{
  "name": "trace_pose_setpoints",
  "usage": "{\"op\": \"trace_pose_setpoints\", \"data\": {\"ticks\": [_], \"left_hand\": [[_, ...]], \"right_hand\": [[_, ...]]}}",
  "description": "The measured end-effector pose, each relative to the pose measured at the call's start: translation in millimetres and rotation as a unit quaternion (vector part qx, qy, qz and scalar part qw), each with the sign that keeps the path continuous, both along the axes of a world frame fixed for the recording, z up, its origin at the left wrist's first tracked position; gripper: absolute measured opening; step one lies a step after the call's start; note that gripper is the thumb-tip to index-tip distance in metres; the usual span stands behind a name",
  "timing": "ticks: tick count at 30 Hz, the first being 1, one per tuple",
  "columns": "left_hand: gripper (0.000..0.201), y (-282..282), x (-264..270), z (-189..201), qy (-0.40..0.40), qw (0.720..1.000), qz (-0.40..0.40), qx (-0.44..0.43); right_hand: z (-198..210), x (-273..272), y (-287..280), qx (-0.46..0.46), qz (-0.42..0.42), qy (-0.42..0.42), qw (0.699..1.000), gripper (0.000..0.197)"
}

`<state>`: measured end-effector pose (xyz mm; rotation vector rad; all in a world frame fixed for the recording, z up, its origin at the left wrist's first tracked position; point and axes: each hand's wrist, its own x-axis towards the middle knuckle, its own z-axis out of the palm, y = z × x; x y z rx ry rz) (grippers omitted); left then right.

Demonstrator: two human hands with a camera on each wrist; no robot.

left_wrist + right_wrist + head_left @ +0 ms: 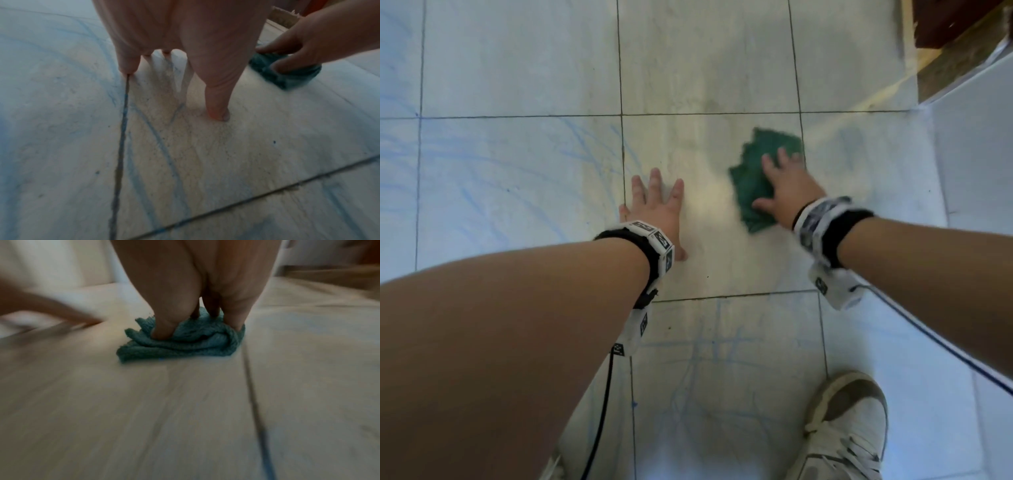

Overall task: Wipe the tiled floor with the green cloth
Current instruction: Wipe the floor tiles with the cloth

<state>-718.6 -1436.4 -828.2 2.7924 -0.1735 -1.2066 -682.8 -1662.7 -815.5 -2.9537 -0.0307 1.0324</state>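
Note:
The green cloth lies bunched on the pale tiled floor, just left of a grout line. My right hand presses down on the cloth with spread fingers and is blurred by motion. In the right wrist view, the thumb and fingertips of my right hand dig into the folded cloth. My left hand rests flat on the floor to the cloth's left, fingers straight and spread, holding nothing. From the left wrist camera, my left hand props on its fingertips, with the cloth and my right hand beyond it.
Blue scribble marks cover the tiles to the left and near my feet. A white shoe stands at the bottom right. Dark wooden furniture and a white panel close off the right side. A black cable hangs from my left wrist.

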Motion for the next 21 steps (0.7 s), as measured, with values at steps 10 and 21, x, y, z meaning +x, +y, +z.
{"op": "trace_pose_setpoints", "data": {"ticks": [10, 21], "left_hand": [[0.127, -6.1, 2.5, 5.9, 0.001, 1.0, -0.003, 0.011], [0.121, -48.2, 34.6, 11.9, -0.008, 1.0, -0.021, -0.005]], "right_hand": [[0.2, -51.0, 46.8, 0.067, 0.092, 0.056, 0.992, 0.094], [1.7, 61.3, -106.5, -0.052, -0.139, -0.006, 0.989, 0.092]]}}
